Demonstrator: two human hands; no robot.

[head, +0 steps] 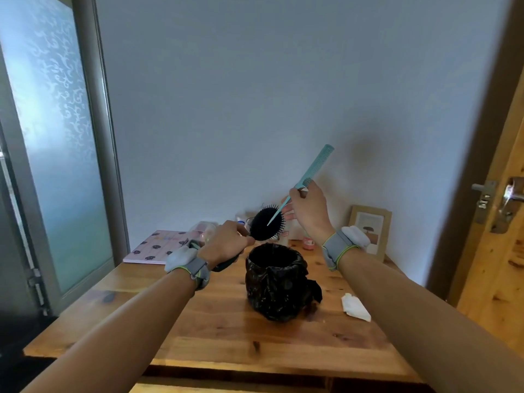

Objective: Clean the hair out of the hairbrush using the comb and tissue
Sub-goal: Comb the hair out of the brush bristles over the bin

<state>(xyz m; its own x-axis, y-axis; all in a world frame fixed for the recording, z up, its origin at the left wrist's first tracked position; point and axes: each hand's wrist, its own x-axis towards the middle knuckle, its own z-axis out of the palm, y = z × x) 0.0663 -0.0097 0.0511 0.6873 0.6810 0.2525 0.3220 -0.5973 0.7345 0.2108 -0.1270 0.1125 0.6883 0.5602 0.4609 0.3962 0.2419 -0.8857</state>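
My left hand (226,239) grips the handle of a black round hairbrush (265,224), holding it up above a small bin lined with a black bag (276,282). My right hand (307,208) holds a teal tail comb (309,168) near the start of its teeth, teeth end pointing up and right. The comb's pointed tail reaches down-left into the brush bristles. A crumpled white tissue (355,306) lies on the wooden table (226,336), right of the bin.
At the table's back stand a pink patterned notebook (158,246), a clear pink case (202,228), small bottles and a wooden picture frame (368,231). A frosted glass door is at left, a wooden door with a metal handle (510,197) at right.
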